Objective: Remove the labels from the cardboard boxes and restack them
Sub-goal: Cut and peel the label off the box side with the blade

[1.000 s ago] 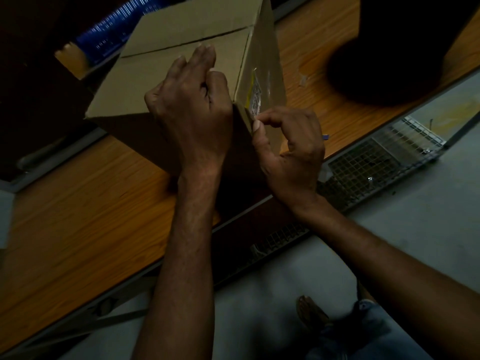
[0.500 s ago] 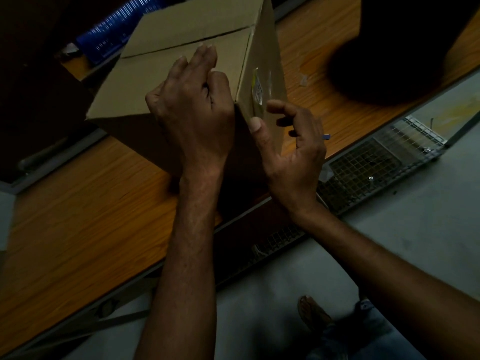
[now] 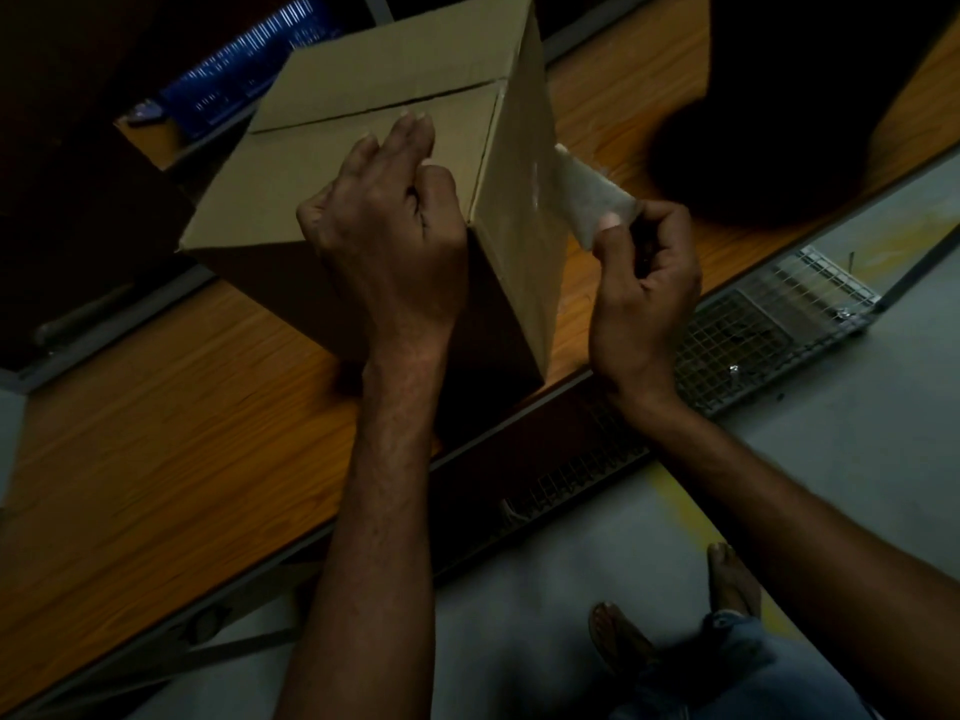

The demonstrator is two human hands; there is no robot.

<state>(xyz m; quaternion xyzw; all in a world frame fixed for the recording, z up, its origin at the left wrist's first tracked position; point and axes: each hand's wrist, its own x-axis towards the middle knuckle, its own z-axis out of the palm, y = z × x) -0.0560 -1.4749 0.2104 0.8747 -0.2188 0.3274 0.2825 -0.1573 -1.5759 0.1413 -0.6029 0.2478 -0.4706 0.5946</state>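
A brown cardboard box (image 3: 363,122) stands on the wooden table (image 3: 156,433), its top flaps closed. My left hand (image 3: 387,241) rests on the box's top near corner, fingers curled over the top face. My right hand (image 3: 641,283) pinches a pale label (image 3: 589,192) between thumb and fingers. The label is peeled away from the box's right side face and stretched out to the right, still stuck to the box at its far end.
A large dark object (image 3: 805,106) stands on the table at the back right. A wire mesh grate (image 3: 753,330) lies below the table's front edge on the grey floor (image 3: 883,433). A blue item (image 3: 234,80) sits behind the box. My feet are at the bottom.
My right hand took hold of the label's edge on the box's side and pulled it off to the right. The left hand stayed on the box top.
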